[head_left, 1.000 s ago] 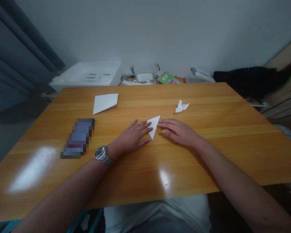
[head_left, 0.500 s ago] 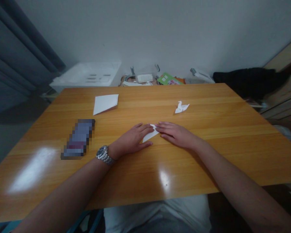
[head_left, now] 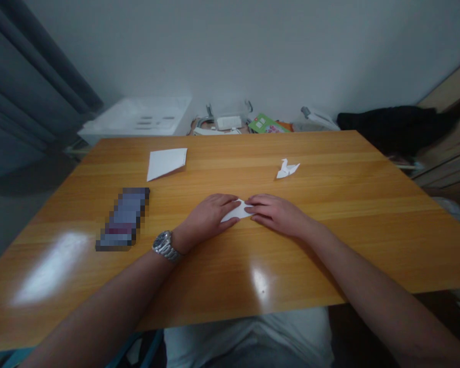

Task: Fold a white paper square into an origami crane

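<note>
Through the head camera I see a wooden table (head_left: 199, 286) with a small piece of folded white paper (head_left: 235, 211) lying near its middle, between two bare hands. My left hand (head_left: 209, 217) covers the paper's left part, fingers close together and thumb along the near edge. My right hand (head_left: 278, 213) rests its fingertips on the right end, fingers slightly parted and thumb close beside the near edge. I cannot tell whether either hand pinches the paper or only presses it down. A metal watch (head_left: 164, 245) circles the left wrist. Beyond the right hand, well apart from it, sits a white paper bird (head_left: 287, 169). Toward the far left lies a larger white sheet (head_left: 166, 162); nearer, a dark rectangular object (head_left: 124, 217) is blurred by pixelation.
</note>
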`<state>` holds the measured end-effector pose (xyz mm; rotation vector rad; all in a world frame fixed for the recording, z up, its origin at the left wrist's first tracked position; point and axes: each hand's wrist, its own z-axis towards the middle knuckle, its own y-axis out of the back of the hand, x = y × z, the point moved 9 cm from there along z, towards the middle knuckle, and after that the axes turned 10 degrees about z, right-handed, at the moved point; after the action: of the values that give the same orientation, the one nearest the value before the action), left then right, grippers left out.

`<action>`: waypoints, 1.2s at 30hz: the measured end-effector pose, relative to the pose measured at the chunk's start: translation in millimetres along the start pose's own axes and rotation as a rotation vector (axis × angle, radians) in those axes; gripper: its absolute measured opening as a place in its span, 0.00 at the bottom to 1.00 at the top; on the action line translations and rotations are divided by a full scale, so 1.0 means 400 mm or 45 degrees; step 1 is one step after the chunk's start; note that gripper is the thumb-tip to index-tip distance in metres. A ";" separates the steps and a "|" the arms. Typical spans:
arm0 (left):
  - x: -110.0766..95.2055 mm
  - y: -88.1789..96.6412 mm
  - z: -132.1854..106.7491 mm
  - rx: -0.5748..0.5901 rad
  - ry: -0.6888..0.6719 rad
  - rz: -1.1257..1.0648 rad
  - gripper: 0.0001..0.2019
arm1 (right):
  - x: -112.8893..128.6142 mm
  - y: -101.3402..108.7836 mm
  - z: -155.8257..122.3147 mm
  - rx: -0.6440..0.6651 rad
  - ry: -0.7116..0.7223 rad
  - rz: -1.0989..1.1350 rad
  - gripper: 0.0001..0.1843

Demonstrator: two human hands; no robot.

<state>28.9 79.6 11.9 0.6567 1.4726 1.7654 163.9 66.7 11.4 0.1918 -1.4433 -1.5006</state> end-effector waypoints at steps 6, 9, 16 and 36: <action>-0.004 0.005 0.003 -0.006 -0.025 0.046 0.20 | -0.005 0.003 0.001 -0.031 -0.033 0.044 0.14; -0.008 0.009 0.002 -0.022 -0.048 0.056 0.19 | -0.009 0.003 0.002 -0.034 -0.047 0.070 0.14; -0.014 0.020 0.002 -0.061 -0.073 0.043 0.18 | -0.016 0.005 0.002 -0.056 -0.056 0.113 0.14; -0.014 0.025 0.002 -0.088 -0.037 -0.012 0.17 | 0.009 0.027 0.015 -0.177 -0.032 0.078 0.14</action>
<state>30.8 74.7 22.3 0.6362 1.3869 1.7842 163.5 70.4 23.8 0.0437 -1.3465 -1.5510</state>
